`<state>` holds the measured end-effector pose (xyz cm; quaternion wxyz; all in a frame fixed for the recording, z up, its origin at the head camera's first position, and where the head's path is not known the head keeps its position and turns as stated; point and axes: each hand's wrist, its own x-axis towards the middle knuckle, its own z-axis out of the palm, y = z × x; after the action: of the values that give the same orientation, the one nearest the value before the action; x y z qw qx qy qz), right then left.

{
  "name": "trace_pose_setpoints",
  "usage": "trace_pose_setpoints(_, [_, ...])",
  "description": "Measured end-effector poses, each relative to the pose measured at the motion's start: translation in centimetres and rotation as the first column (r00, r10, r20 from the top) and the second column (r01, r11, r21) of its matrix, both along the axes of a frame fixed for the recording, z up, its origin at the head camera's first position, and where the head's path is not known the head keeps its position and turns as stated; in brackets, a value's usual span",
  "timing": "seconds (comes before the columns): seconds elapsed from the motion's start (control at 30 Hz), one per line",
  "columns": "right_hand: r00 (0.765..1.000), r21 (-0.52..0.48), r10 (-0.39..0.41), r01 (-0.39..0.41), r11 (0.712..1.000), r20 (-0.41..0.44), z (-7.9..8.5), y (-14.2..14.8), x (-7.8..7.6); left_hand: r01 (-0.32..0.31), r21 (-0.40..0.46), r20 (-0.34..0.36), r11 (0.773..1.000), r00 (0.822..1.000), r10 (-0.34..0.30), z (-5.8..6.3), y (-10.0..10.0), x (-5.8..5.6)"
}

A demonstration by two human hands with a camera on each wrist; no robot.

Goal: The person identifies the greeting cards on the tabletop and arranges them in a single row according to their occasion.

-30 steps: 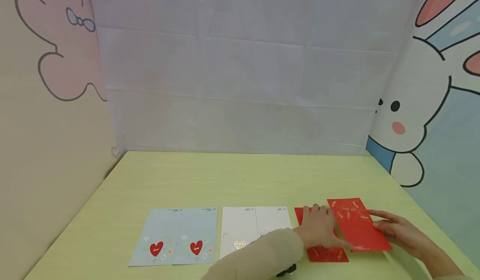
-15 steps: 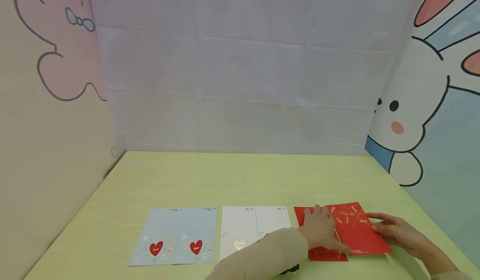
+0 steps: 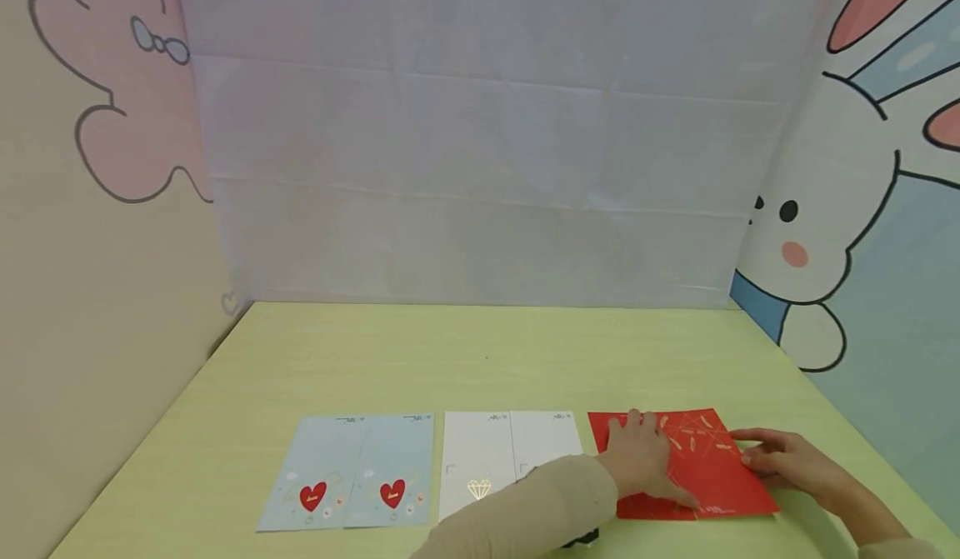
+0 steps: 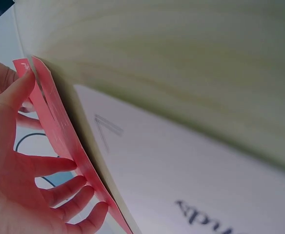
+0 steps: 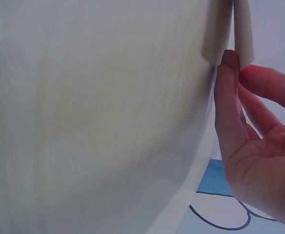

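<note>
Two red cards with gold marks lie side by side at the right of the table in the head view: the left red card (image 3: 600, 424) and the right red card (image 3: 723, 476). My left hand (image 3: 641, 463) rests on the left card with fingers spread, its thumb reaching to the seam between the cards. In the left wrist view, the left fingertips (image 4: 67, 165) touch the red surface. My right hand (image 3: 791, 467) pinches the right card's outer edge. The right wrist view shows its thumb and fingers (image 5: 225, 97) at that edge, with the card's pale underside (image 5: 244, 34) visible.
Left of the red cards lie two white cards (image 3: 476, 451), partly covered by my left sleeve (image 3: 536, 505). Further left are two light blue cards (image 3: 326, 459) with red hearts. A white cloth (image 3: 487, 167) hangs behind the table (image 3: 450, 351).
The right red card has come down from above the table and shifted slightly left, so the gap beside the left card has narrowed. My left hand has hardly moved.
</note>
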<state>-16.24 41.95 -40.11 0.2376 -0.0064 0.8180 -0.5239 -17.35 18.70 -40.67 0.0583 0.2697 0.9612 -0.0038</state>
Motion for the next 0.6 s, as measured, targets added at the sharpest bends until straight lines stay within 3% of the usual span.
trace_pose_setpoints(0.17, [1.0, 0.023, -0.001, 0.002, 1.0, -0.012, 0.1, -0.1, 0.0, 0.011, -0.017, -0.006, 1.0, 1.0, -0.011, -0.1, 0.2, -0.1])
trace_pose_setpoints(0.27, [0.999, 0.086, -0.035, 0.037, 0.996, -0.022, 0.1, -0.5, -0.1, 0.024, -0.031, -0.016, 0.999, 1.0, -0.025, -0.2, 0.2, -0.1])
trace_pose_setpoints(0.4, [0.994, 0.194, -0.103, 0.106, 0.975, -0.027, 0.0, -1.1, -0.2, 0.041, -0.039, -0.026, 0.998, 0.999, -0.042, -0.4, 0.1, -0.2])
trace_pose_setpoints(0.6, [0.992, 0.268, -0.121, 0.124, 0.955, -0.029, 0.2, -1.5, -0.3, 0.059, -0.039, -0.037, 0.998, 0.998, -0.06, -0.5, 0.1, -0.3])
